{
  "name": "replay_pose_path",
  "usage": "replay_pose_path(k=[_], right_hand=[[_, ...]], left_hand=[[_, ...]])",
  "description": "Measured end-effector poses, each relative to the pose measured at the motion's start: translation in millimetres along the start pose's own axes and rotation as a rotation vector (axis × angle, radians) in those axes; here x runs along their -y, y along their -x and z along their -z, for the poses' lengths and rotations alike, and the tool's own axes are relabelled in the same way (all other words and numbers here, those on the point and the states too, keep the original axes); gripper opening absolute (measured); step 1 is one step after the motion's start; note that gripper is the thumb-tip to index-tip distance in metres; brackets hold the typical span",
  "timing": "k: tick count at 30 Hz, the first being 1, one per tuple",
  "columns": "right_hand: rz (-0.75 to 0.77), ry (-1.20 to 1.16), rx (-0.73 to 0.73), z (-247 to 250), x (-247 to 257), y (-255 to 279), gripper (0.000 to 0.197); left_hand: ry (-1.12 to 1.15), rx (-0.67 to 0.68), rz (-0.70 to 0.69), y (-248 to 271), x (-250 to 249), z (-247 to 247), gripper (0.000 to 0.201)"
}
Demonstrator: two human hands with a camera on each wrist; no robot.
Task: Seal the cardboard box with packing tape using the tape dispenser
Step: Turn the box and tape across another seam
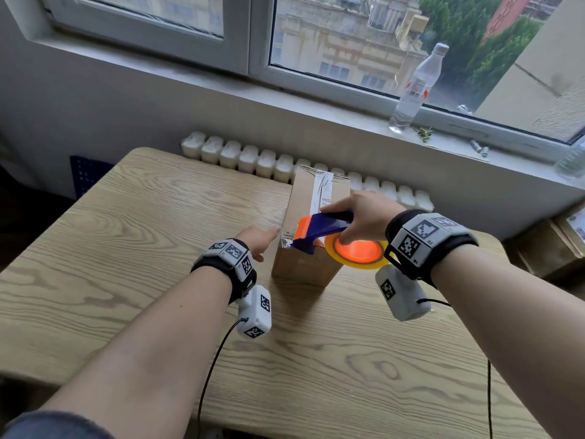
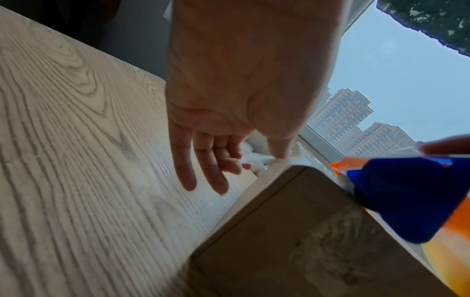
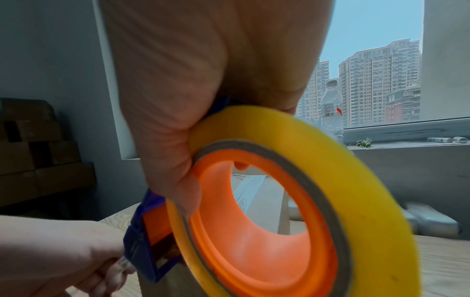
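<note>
A brown cardboard box [image 1: 300, 213] stands on the wooden table [image 1: 126, 248], with a strip of clear tape [image 1: 323, 188] running along its top. My right hand [image 1: 361, 217] grips a blue and orange tape dispenser [image 1: 323, 228] that carries a yellow tape roll [image 3: 356, 201]. The dispenser's front end sits at the box's near top edge. My left hand [image 1: 261, 239] lies beside the box's left side with straight fingers [image 2: 188, 170], and its thumb touches the top edge of the box [image 2: 279, 241]. The dispenser [image 2: 406, 197] hangs over the near corner.
A white radiator [image 1: 253, 160] runs behind the table under the windowsill. A plastic water bottle [image 1: 414, 87] stands on the sill. More cardboard boxes [image 1: 550, 245] sit low at the right, and a dark stack of boxes [image 3: 38, 150] stands by the wall.
</note>
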State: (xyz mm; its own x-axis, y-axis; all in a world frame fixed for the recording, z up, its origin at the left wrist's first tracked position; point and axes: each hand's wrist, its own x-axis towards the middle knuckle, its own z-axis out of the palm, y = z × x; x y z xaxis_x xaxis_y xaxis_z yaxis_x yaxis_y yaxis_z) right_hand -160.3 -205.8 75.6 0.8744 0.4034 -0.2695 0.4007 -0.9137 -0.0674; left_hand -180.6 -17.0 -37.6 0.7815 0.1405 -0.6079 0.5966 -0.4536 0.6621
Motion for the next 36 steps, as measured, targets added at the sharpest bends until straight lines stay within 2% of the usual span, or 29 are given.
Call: replay_pose_path(k=[4, 7, 12, 15, 18, 20, 23, 26, 28, 30, 33, 36], right_hand=[[-0.001, -0.002, 0.010, -1, 0, -3, 0.065], [0.001, 0.004, 0.014, -2, 0, -4, 0.066], [-0.001, -0.003, 0.016, -2, 1, -3, 0.066], [0.002, 0.004, 0.016, -1, 2, -1, 0.065], [0.008, 0.006, 0.015, 0, 4, 0, 0.065], [0.005, 0.002, 0.018, 1, 4, 0, 0.065], [0.007, -0.006, 0.028, 2, 3, 1, 0.065], [0.006, -0.019, 0.035, 2, 4, 2, 0.066], [-0.004, -0.025, 0.030, 3, 3, 3, 0.067], [-0.017, -0.028, 0.024, 3, 3, 3, 0.069], [-0.026, -0.044, 0.029, 2, 2, 4, 0.068], [-0.026, -0.050, 0.035, 5, 1, 5, 0.060]], left_hand=[[-0.040, 0.052, -0.015, 2, -5, -8, 0.054], [-0.034, 0.018, 0.033, 0, -3, -12, 0.064], [0.096, -0.025, 0.108, -4, -2, -21, 0.066], [0.087, -0.023, 0.158, -5, 4, -24, 0.069], [0.050, 0.027, 0.182, 0, 4, -26, 0.056], [-0.013, 0.028, 0.124, 4, 1, -23, 0.045], [-0.186, -0.067, -0.019, 5, -10, -15, 0.040], [-0.187, -0.119, -0.103, 2, -23, -14, 0.031], [-0.217, -0.118, -0.143, 2, -27, -14, 0.034], [-0.229, -0.133, -0.165, -2, -26, -12, 0.045], [-0.238, -0.059, -0.137, -6, -29, -8, 0.046], [-0.223, 0.032, -0.116, -5, -32, -4, 0.035]])
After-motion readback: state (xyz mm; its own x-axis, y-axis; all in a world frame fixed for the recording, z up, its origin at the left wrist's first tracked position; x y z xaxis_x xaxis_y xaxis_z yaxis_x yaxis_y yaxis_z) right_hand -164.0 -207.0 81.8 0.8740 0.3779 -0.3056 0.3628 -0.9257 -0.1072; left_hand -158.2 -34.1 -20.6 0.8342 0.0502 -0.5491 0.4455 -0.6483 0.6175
